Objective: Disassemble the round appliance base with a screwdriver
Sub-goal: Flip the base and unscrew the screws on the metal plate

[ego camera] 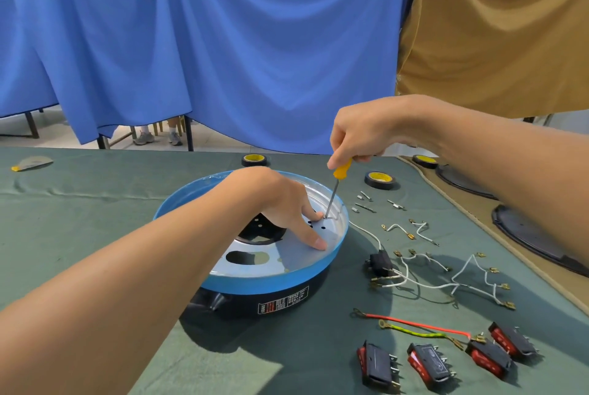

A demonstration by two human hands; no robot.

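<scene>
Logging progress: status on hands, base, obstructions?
Right hand grips screwdriver, tip on plate inside round base. Left hand presses plate. Wires lie right of base, clear of tool.

Shiny metal plate (296,254) in glossy blue base (271,280), matt cloth (95,203).

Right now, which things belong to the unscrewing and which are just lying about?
In the job: round appliance base, yellow-handled screwdriver gripped by the right hand, left hand pressing the base's metal plate.
Lying about: black tape rolls, red rocker switches, white wire leads, small metal sleeves.
</scene>
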